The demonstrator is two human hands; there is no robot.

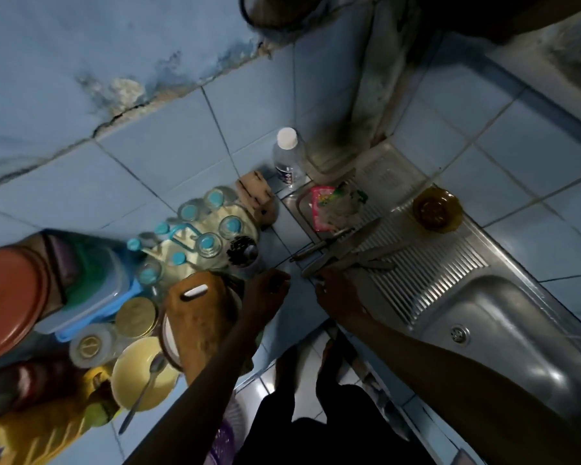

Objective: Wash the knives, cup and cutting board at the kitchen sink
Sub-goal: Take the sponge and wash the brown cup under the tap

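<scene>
Several knives [353, 253] lie crossed on the ribbed steel drainboard [426, 263], handles pointing toward me. My right hand [337, 295] is at the near handle ends, its fingers curled down around one handle. My left hand [265, 292] hovers just left of it over the blue tile counter, fingers loosely curled and holding nothing I can make out. A brown wooden cutting board [200, 313] with a handle slot leans over dishes to the left. An amber glass cup [437, 209] sits at the drainboard's far edge. The sink basin [503, 333] lies to the right.
A rack of upturned glasses [208, 229], a water bottle [287, 159], a wooden knife block [254, 193] and a pink packet [322, 209] crowd the back. A yellow bowl with a spoon [141, 374], jars and plastic boxes fill the left counter.
</scene>
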